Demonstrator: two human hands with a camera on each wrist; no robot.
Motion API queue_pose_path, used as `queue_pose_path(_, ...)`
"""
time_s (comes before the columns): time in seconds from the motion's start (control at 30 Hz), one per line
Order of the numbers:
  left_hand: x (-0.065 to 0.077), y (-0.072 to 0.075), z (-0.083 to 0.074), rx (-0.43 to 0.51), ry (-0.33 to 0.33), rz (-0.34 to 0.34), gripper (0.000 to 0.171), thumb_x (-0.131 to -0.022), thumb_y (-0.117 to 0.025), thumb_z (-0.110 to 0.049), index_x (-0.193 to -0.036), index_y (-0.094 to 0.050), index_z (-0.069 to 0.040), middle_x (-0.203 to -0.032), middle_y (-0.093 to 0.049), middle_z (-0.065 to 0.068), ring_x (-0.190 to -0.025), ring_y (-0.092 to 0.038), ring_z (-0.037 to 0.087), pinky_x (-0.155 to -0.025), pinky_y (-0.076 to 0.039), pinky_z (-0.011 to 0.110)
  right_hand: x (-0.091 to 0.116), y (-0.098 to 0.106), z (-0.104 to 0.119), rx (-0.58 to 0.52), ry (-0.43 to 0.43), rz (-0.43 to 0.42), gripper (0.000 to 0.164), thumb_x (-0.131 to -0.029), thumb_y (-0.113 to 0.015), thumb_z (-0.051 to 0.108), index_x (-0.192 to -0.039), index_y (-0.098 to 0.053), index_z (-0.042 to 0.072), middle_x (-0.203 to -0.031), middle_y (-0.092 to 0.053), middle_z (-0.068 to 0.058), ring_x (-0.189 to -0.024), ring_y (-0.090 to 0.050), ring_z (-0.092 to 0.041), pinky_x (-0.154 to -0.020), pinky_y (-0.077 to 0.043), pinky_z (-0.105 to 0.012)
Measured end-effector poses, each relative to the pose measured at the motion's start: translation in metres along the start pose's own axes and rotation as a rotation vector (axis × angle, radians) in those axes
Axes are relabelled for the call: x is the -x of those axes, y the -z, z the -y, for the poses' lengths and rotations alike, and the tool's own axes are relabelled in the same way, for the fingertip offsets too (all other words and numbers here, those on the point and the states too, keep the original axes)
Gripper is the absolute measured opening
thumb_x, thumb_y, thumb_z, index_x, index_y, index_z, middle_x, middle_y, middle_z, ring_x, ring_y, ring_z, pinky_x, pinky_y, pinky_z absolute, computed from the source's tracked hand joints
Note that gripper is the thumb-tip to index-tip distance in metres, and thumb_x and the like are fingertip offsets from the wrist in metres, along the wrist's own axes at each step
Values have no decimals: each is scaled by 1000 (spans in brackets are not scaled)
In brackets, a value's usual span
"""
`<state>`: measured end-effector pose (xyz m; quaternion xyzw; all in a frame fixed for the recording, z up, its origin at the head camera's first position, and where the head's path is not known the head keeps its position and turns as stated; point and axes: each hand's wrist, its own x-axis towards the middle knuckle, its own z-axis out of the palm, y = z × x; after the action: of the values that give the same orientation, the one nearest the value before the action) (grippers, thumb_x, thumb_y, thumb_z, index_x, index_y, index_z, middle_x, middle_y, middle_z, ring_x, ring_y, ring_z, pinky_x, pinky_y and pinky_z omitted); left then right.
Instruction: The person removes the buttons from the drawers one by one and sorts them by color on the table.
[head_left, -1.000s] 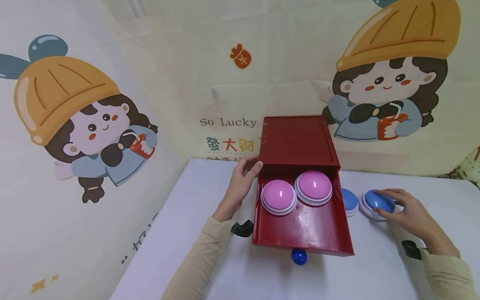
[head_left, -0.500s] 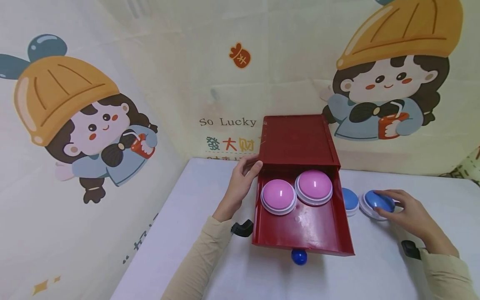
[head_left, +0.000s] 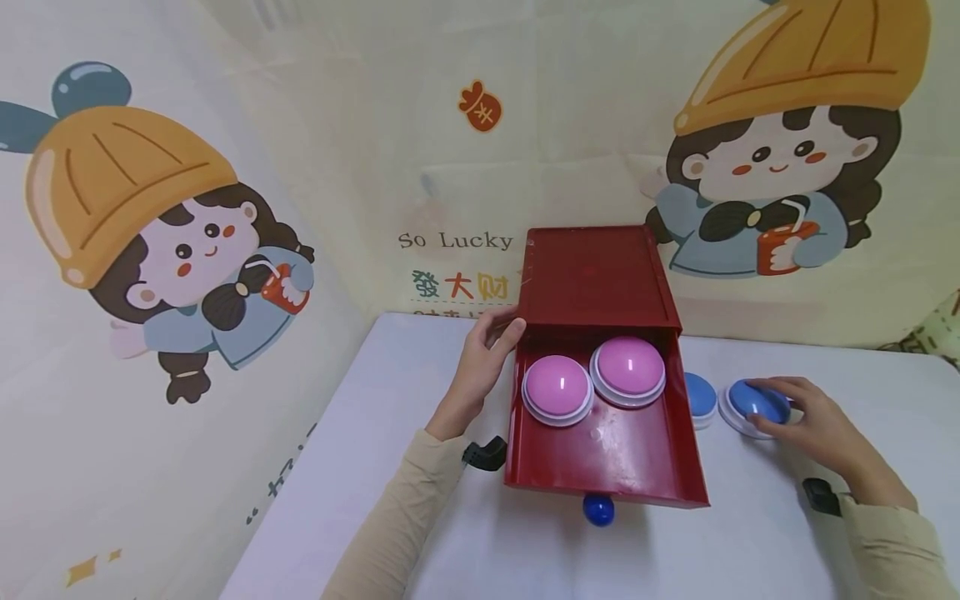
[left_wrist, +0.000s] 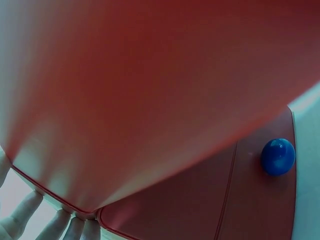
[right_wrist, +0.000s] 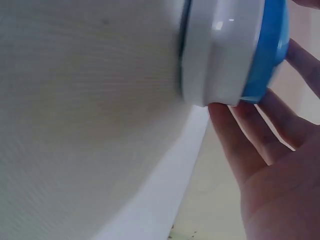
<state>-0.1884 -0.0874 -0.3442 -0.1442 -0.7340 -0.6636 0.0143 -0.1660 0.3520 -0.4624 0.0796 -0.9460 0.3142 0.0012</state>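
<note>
Printed cloth (head_left: 585, 167) hangs behind the white table (head_left: 412, 367). From here, the left hand (head_left: 480, 371) rests loosely extended fingers against the far left of the red box (head_left: 600, 279), probably steadying its open drawer (head_left: 637, 462) of pink buttons (head_left: 557, 387). To the right, the right hand (head_left: 819, 427) grips a blue button (head_left: 752, 402); only the right wrist view shows fingers meeting its white base (right_wrist: 222, 55).

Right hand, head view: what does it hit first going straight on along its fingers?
The blue button it already holds. Past that, likely the other blue button, then the red drawer. The gap between the two buttons is hard to judge.
</note>
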Motion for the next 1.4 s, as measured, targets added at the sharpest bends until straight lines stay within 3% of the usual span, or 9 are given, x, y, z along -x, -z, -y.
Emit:
queue_pose_path(0.37, 0, 2, 1, -19, 4, -5, 42, -94, -54, -28, -130, -46, -9, -127, -50, 7, -118, -49, 16, -94, -45, 30, -4, 0, 2, -9, 12, 51, 66, -80, -71, 35, -130, -45, 1, -128, -32, -33, -110, -31, -54, -83, -35, -69)
queue_pose_path(0.57, 0, 2, 1, -15, 14, 1, 42, -93, -54, -29, -130, -46, -10, -127, -50, 7, -118, -48, 16, -94, -45, 30, -1, 1, 5, -5, 25, 39, 66, -79, -72, 31, -130, -44, 0, -128, -31, -33, -110, -32, -54, -82, -36, -69)
queue_pose_path(0.9, -1, 4, 1, 7, 37, 19, 44, -93, -55, -30, -131, -45, -10, -128, -50, 7, -119, -48, 17, -95, -44, 30, -1, 14, 19, 41, 133, -61, 57, -79, -74, 17, -126, -46, 0, -127, -35, -31, -111, -32, -51, -78, -34, -72)
queue_pose_path(1.1, -2, 3, 1, 19, 40, 24, 45, -92, -55, -30, -131, -45, -9, -128, -50, 7, -119, -48, 17, -95, -44, 30, 0, 24, 34, 43, 161, -82, 53, -79, -72, 14, -124, -47, 0, -128, -36, -29, -114, -30, -51, -80, -30, -73)
queue_pose_path(1.4, -2, 3, 2, 30, 34, 28, 45, -92, -55, -31, -131, -45, -9, -128, -49, 6, -119, -48, 16, -96, -43, 29, 3, 44, 68, 41, 133, -98, 57, -80, -71, 17, -129, -45, 5, -135, -30, -26, -122, -25, -49, -80, -31, -74)
